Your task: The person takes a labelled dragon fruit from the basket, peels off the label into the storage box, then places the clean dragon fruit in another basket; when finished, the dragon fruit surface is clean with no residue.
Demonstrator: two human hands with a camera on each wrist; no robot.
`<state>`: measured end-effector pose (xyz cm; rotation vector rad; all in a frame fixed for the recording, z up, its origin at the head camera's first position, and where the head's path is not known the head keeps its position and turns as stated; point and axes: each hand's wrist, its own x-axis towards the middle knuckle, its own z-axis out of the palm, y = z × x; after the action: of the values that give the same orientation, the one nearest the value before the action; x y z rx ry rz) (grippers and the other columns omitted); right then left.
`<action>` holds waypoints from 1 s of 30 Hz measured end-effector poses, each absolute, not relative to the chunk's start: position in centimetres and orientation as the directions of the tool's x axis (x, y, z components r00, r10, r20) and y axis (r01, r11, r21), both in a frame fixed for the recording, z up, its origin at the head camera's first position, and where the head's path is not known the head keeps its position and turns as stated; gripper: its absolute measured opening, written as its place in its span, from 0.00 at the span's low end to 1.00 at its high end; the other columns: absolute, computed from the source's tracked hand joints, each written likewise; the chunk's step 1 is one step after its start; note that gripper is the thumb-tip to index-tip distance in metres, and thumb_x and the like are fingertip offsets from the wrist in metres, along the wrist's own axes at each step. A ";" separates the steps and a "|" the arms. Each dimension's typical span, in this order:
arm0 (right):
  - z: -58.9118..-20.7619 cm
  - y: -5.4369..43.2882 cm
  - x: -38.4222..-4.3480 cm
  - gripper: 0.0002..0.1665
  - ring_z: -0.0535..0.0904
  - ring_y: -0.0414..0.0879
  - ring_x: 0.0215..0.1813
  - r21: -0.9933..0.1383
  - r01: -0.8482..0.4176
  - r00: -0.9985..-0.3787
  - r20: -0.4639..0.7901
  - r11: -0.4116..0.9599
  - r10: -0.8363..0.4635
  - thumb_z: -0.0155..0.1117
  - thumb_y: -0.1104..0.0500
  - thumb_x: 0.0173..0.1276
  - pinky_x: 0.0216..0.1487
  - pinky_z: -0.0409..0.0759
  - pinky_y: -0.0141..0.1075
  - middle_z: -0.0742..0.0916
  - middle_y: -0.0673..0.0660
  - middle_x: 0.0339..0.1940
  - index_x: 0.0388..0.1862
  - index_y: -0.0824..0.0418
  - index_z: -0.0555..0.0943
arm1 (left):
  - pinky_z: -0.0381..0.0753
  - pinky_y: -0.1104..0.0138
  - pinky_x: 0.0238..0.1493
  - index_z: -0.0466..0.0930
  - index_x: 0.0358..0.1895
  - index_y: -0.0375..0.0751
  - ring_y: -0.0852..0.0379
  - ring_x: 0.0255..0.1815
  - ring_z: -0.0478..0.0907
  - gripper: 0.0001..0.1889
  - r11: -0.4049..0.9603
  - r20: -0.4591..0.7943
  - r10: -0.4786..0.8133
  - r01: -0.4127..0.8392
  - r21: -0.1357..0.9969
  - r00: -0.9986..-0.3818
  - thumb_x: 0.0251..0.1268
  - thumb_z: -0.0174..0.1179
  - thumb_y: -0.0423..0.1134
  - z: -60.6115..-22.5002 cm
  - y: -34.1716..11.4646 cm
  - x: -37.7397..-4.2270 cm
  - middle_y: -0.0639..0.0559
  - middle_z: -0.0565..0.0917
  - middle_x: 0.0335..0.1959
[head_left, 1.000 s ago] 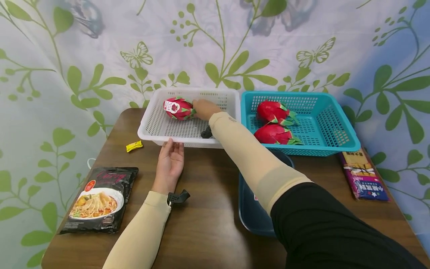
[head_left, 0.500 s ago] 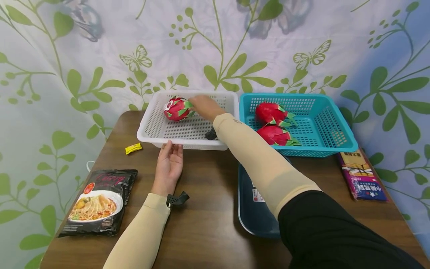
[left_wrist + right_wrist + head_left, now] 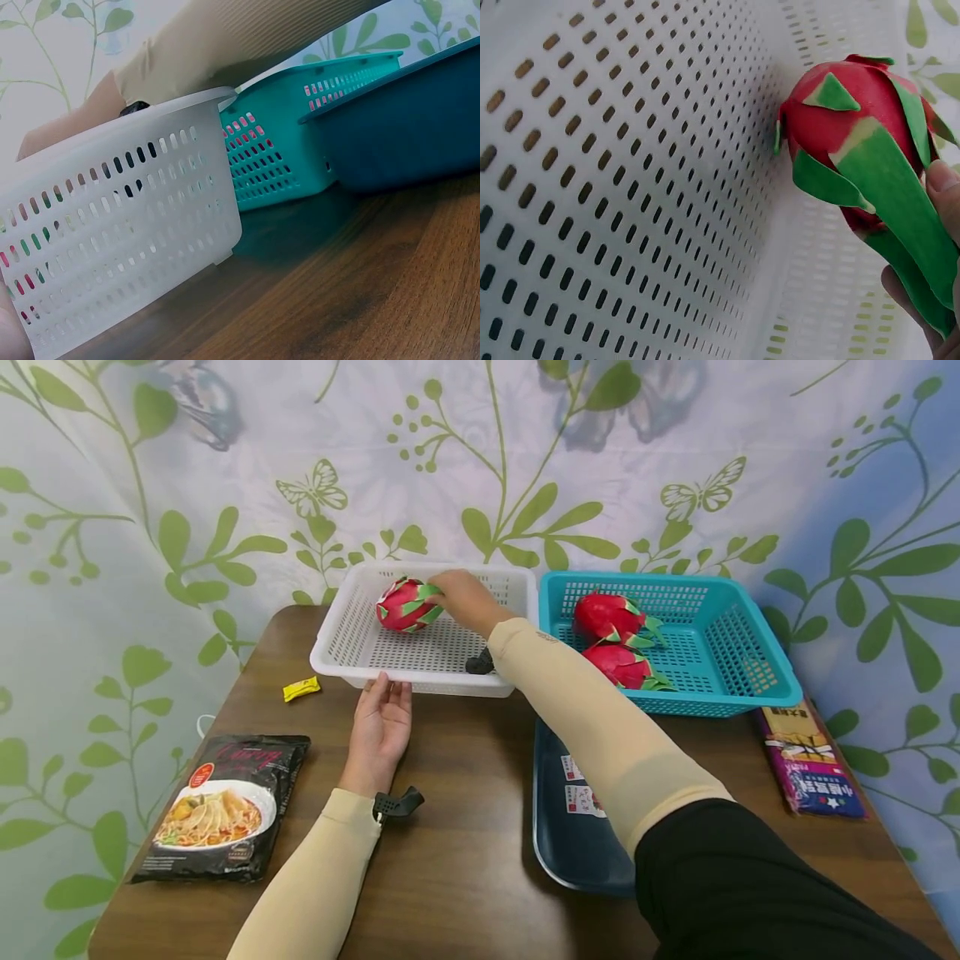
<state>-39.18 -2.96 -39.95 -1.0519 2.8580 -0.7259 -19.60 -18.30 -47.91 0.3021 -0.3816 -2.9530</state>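
My right hand (image 3: 468, 597) reaches into the white basket (image 3: 420, 681) and grips a red dragon fruit (image 3: 407, 606) by its green leafy end. In the right wrist view, finger and thumb pinch the long green leaves, and the dragon fruit (image 3: 862, 127) is tilted near the basket's perforated wall. My left hand (image 3: 382, 727) is palm up at the basket's front rim, one digit over the rim and the other fingertips under it. From the left wrist view, the white basket (image 3: 120, 225) stands on the table, with a sliver of a finger (image 3: 9, 330) at its wall.
A teal basket (image 3: 720, 697) holding two dragon fruits (image 3: 611, 618) adjoins on the right. Before it lies a dark blue tray (image 3: 585, 860) with white labels (image 3: 581, 799), partly under my right arm. Noodle packet (image 3: 221, 810), yellow wrapper (image 3: 302, 688) and purple pasta pack (image 3: 813, 768) lie around.
The dragon fruit has turned in my right hand's grip, so its white label has gone from sight. The right hand has shifted slightly; the left hand stays at the rim.
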 end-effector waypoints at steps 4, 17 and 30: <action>-39.4 -2.1 -38.6 0.11 0.79 0.41 0.39 -0.470 -0.607 -0.776 0.176 0.640 -0.606 0.60 0.51 0.82 0.46 0.76 0.36 0.86 0.49 0.39 0.49 0.55 0.85 | 0.86 0.64 0.50 0.72 0.50 0.37 0.51 0.42 0.83 0.04 -0.955 -0.175 -0.168 0.116 0.271 -0.970 0.80 0.57 0.29 -47.9 -18.0 -19.6 0.42 0.80 0.49; -35.1 2.3 -35.6 0.25 0.83 0.43 0.48 -0.548 -0.621 -0.771 0.301 0.561 -0.560 0.63 0.51 0.79 0.49 0.78 0.36 0.88 0.55 0.57 0.69 0.60 0.82 | 0.87 0.64 0.45 0.73 0.42 0.36 0.51 0.37 0.83 0.06 -0.956 -0.174 -0.181 0.132 0.261 -0.968 0.76 0.62 0.27 -47.8 -17.9 -19.5 0.43 0.82 0.39; -33.9 6.3 -27.6 0.25 0.84 0.43 0.48 -0.554 -0.744 -0.647 0.455 0.375 -0.611 0.74 0.56 0.73 0.47 0.83 0.37 0.90 0.56 0.56 0.65 0.64 0.85 | 0.86 0.63 0.51 0.73 0.48 0.36 0.51 0.41 0.83 0.06 -0.957 -0.172 -0.175 0.127 0.259 -0.969 0.77 0.62 0.29 -47.6 -17.9 -19.3 0.43 0.83 0.43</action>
<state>-27.60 6.27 -33.88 -1.3678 2.7446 -1.2624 -19.26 -17.94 -47.63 0.2905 -0.3717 -2.9507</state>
